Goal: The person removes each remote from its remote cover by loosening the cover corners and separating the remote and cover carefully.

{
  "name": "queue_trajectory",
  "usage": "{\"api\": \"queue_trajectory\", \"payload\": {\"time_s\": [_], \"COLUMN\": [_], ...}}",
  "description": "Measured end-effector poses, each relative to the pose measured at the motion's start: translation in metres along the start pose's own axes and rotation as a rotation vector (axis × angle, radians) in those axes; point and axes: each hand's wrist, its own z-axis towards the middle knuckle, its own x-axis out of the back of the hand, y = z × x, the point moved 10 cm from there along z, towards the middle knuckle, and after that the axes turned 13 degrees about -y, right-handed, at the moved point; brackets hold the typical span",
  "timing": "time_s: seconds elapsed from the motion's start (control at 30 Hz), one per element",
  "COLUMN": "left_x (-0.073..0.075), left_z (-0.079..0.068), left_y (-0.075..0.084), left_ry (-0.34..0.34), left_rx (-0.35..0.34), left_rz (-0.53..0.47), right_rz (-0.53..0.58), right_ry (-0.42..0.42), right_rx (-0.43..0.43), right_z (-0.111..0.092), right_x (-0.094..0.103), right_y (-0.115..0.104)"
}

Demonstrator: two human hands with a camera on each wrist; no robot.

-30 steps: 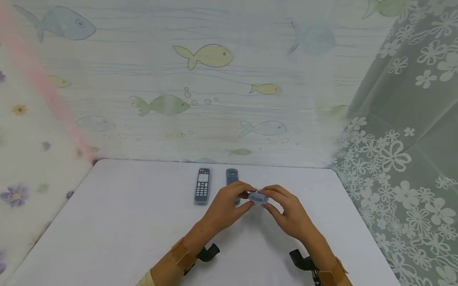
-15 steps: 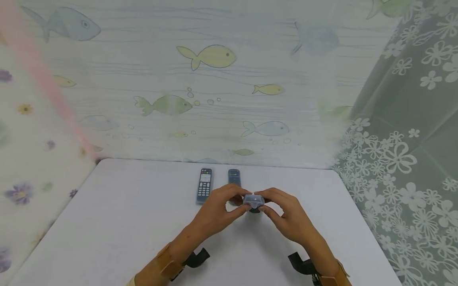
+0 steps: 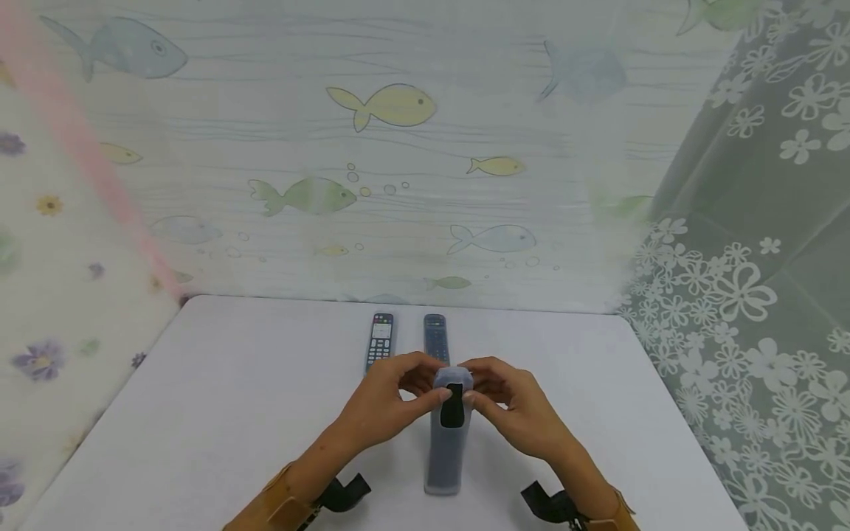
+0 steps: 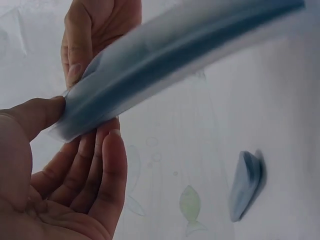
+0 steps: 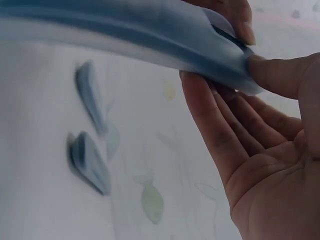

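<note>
Both hands hold a remote control [image 3: 445, 461] in a translucent bluish cover, its far end between them and its long body pointing toward the person. A black cutout shows on the cover's upward face near that end. My left hand [image 3: 385, 400] pinches the left side, thumb on top beside the cutout and fingers beneath. From the right, my right hand [image 3: 516, 409] pinches the same end in a like way. In the left wrist view the covered remote [image 4: 150, 70] slants up and away, slightly blurred; the fingers lie under it.
Two more covered remotes lie on the white table [image 3: 252, 413] beyond the hands: one [image 3: 381, 338] with light buttons at left, another [image 3: 435, 335] partly behind the left hand. A fish-print curtain [image 3: 398, 184] hangs at the table's back edge.
The held remote has turned from nearly end-on to lengthwise, so its body and black cutout now show. Both hands have come slightly nearer and leftward, still gripping the same end.
</note>
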Motion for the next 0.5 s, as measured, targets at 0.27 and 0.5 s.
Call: {"api": "queue_trajectory", "payload": {"time_s": [0.27,0.5], "left_x": [-0.001,-0.013], "left_z": [-0.003,0.002], "left_y": [-0.038,-0.074], "left_ry": [-0.038,-0.11], "left_rx": [0.112,0.149], "left_rz": [-0.091,-0.219], "right_rz": [0.171,0.263], "right_ry": [-0.071,-0.082], "right_rx": [-0.144,-0.248], "right_z": [0.013,0.017], "right_x": [-0.019,-0.028], "right_y": [0.035,0.064]}}
